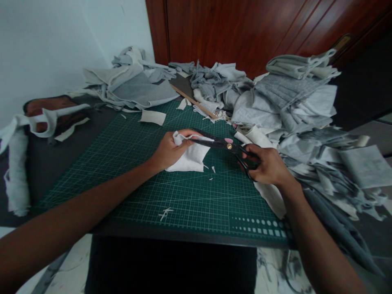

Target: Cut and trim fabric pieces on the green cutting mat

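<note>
The dark table point(55, 163) carries a green cutting mat point(183, 196), and a tall heap of grey cloth point(275, 85) leans over the mat's far right side. That heap looks loosely stacked, so a bump from the right arm could bring pieces sliding down onto the mat.

The black scissors point(229, 146) reach leftward, their blades slightly parted and the tips right by the fingers of the left hand point(170, 149). The likeliest trouble is a nicked finger, caused by closing the blades with the fingertips so near the tips. The cloth also looks soft and hangs in folds, so slack could bunch between the blades and leave a crooked edge.

The right hand point(269, 165) is closed around the scissor handles, with fingers in the loops. The left hand pinches the white cloth point(190, 159) between thumb and fingers. The hands are apart, and the cloth lies between them, close to the left, its upper edge at the blades. Thin scraps point(165, 214) rest near the mat's front edge.
</note>
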Demonstrator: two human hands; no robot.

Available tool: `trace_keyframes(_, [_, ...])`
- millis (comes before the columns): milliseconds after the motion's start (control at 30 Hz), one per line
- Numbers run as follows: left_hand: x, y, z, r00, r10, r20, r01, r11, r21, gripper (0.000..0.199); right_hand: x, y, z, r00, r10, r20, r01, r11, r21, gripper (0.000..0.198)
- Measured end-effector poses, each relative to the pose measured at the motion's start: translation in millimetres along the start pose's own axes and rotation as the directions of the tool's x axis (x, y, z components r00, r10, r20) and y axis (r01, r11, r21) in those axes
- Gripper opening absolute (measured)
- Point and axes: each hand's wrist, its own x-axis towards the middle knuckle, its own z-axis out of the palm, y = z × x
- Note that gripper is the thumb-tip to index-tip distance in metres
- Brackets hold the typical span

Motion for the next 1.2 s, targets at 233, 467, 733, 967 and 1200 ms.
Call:
trace_keyframes(233, [-0.3,-2.2,-3.4,1.000,-0.020,-0.010,0.019,0.999,-0.045,0.025,0.4,1.6,-4.5,0.999,0.031,-0.027,-0.033,0.998,-0.055,0.019])
trace_keyframes(467, [-2.1,-4.4,-6.8,0.996,-0.087,-0.009,0.087,0.996,-0.016,0.035,0.3,1.2,-9.5,0.999,0.033,-0.014,-0.034,0.997,-0.076,0.017])
trace_keyframes(733, [-2.1,-5.9,-7.2,0.996,-0.092,0.001,0.092,0.996,-0.002,0.035,0.6,2.6,-10.2,1.000,0.026,-0.018,-0.028,0.995,-0.096,0.017])
trace_keyframes(967, [-1.2,-4.5,-5.3,0.998,-0.062,-0.032,0.063,0.998,0.021,0.039,0.6,3.1,-10.1,0.999,0.021,-0.034,-0.024,0.997,-0.079,0.017])
trace_keyframes(1200, [-1.3,-5.9,-5.3,0.999,-0.030,-0.040,0.032,0.999,0.035,0.039,1.0,1.8,-10.3,0.999,0.032,-0.034,-0.035,0.997,-0.067,0.015])
